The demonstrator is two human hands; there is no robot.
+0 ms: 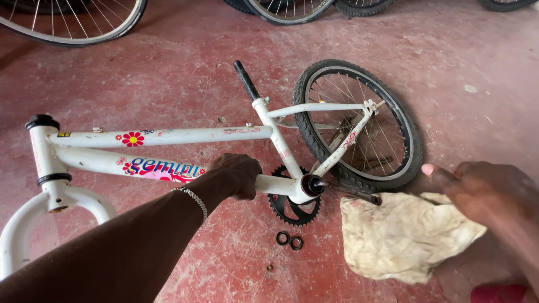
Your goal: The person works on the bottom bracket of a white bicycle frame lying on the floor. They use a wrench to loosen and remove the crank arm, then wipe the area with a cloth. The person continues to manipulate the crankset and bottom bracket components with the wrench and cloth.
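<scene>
A small white bicycle frame (185, 134) with flower stickers lies on its side on the red floor. My left hand (236, 175), with a beaded bracelet on the wrist, is closed around the frame's down tube close to the bottom bracket (312, 184). The black chainring (292, 209) sits under that joint, and a dark crank arm (353, 192) points right. The rear wheel (359, 126) is in the frame. My right hand (483, 188) rests with fingers spread on a dirty cream rag (401, 235) and holds nothing that I can see.
Two small black rings (289, 240) lie on the floor below the chainring. Other bicycle wheels lie along the top edge, one at the left (73, 25) and another in the middle (292, 11). The white fork (33, 216) curves off at lower left.
</scene>
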